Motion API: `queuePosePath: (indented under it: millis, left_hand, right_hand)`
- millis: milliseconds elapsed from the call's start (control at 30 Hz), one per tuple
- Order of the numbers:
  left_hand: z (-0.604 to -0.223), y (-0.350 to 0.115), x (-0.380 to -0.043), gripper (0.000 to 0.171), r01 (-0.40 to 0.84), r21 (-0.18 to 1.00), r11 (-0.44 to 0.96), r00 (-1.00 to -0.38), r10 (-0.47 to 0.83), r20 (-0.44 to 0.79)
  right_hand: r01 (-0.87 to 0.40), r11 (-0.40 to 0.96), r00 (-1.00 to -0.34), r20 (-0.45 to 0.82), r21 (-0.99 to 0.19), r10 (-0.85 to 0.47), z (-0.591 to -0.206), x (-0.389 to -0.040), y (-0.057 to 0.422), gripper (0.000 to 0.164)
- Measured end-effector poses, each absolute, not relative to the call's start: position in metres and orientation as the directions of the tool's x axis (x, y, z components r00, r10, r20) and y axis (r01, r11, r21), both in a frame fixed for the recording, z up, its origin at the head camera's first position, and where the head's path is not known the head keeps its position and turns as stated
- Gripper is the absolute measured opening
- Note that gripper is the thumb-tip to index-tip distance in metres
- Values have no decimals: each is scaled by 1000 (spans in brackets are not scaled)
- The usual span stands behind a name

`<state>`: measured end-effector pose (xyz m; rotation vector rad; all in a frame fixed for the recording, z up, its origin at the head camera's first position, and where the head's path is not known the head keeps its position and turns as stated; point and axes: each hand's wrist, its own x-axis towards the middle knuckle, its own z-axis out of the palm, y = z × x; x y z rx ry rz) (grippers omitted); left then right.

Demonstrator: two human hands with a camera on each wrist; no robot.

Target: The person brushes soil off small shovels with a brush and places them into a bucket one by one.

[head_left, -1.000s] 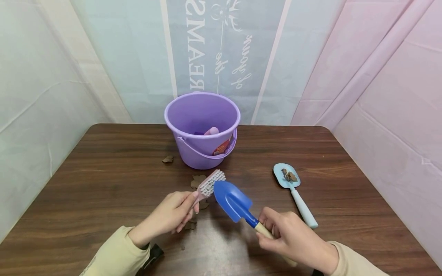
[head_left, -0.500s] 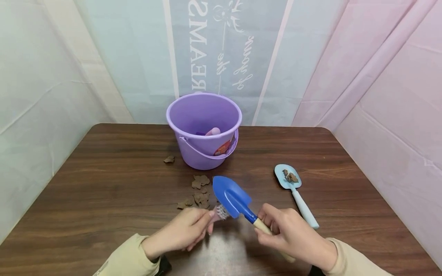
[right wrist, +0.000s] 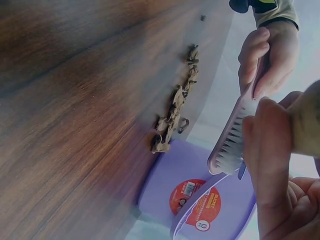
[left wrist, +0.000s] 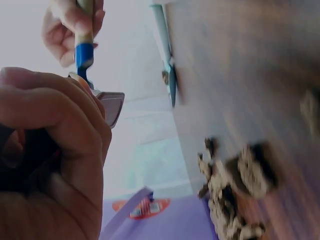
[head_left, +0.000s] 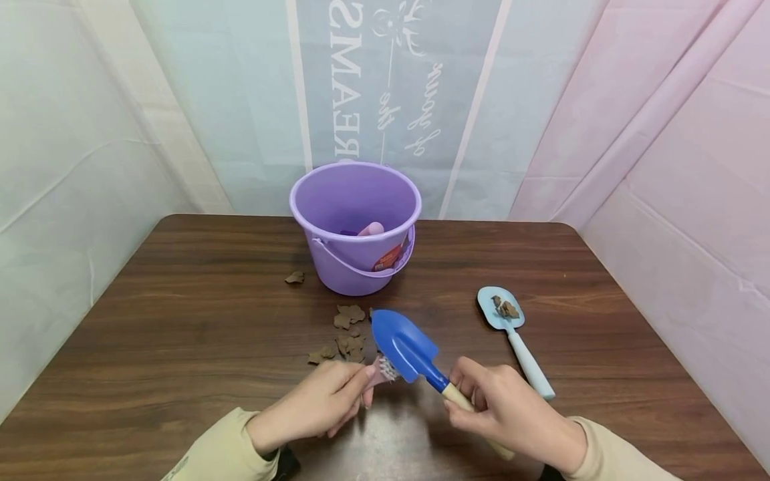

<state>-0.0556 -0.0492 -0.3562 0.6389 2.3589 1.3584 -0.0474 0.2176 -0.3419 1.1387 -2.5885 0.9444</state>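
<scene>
My left hand [head_left: 327, 397] grips the handle of a pink brush with white bristles [head_left: 386, 369], seen side-on in the right wrist view. Its bristles meet the underside of a blue trowel [head_left: 404, 344], which covers part of the brush head. My right hand [head_left: 511, 417] holds the trowel by its pale wooden handle, blade pointing up and left above the table. Just beyond the left hand lie brown flaky pieces [head_left: 350, 346] that look like dry leaf or bark bits. The trowel's upper face carries nothing.
Behind the pieces stands a purple bucket [head_left: 345, 267] with a pink-handled item [head_left: 371, 229] inside. One brown flake [head_left: 295, 277] lies left of it. A light blue scoop [head_left: 529, 364] bearing brown bits rests at right. Cloth walls [head_left: 240, 100] surround the wooden table [head_left: 180, 321].
My left hand has moved right and toward me, bringing the brush under the trowel blade and uncovering the brown pieces. The right hand has hardly moved.
</scene>
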Motion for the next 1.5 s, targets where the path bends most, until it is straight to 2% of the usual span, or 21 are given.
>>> queuePosePath:
  millis: [367, 567, 733, 1000, 1167, 1500]
  left_hand:
    - [-349, -72, -73, 47, 149, 860, 488, -903, 421, -83]
    - [-349, -76, -77, 45, 136, 856, 499, -916, 393, -84]
    - [-356, -71, -75, 45, 139, 859, 493, -906, 413, -90]
    - [-364, -43, -59, 43, 201, 874, 443, -830, 550, -88]
    - [-361, -34, -51, 41, 248, 872, 421, -810, 584, -51]
    - [-352, -54, -57, 44, 223, 855, 469, -856, 513, -58]
  right_hand:
    - [-720, 502, -687, 383, -480, -618, -345, -45, 221, 29]
    - [-719, 503, -687, 386, -480, -615, -347, -44, 222, 30]
    - [-732, 500, -677, 412, -462, -610, -346, -45, 222, 30]
    - [-728, 504, -682, 415, -464, -602, -344, -49, 220, 30]
    - [-737, 495, -673, 432, -460, -601, -346, -49, 219, 30]
    - [-731, 497, -679, 424, -468, -599, -347, -46, 221, 30]
